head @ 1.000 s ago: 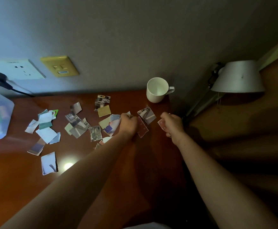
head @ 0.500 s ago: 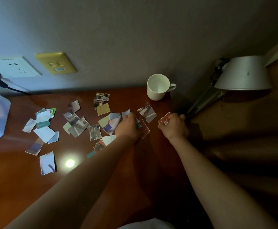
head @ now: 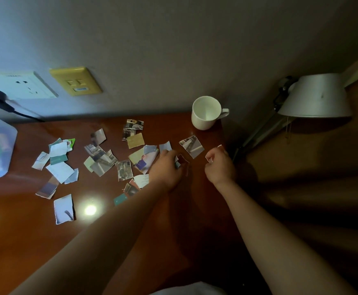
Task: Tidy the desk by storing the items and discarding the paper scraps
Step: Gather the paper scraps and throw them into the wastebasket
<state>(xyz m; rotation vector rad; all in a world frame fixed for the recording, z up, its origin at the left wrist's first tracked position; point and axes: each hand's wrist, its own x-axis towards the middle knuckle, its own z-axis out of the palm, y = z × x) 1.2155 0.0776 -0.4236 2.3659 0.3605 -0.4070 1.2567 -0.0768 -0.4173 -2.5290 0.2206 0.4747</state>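
Change, right side: the right hand has turned. The red scrap, which showed plainly above the knuckles half a second ago, is now mostly covered, with only pale corners peeking out.
Change, left side: the left hand has drawn back slightly toward the person and stays at the right edge of the pile.
Unchanged: the paper scraps, the mug and the lamp lie where they were.
Right fingers: curled together and clamped on the red scrap, held just above the counter.
Left fingers: bent down onto the scraps; I cannot tell whether they pinch one.
Scrap at left fingertips: a dark red scrap touches them on the side toward the right hand.
Other scraps: spread flat over the counter, left of the left hand.
Mug: upright at the wall, apart from both hands.
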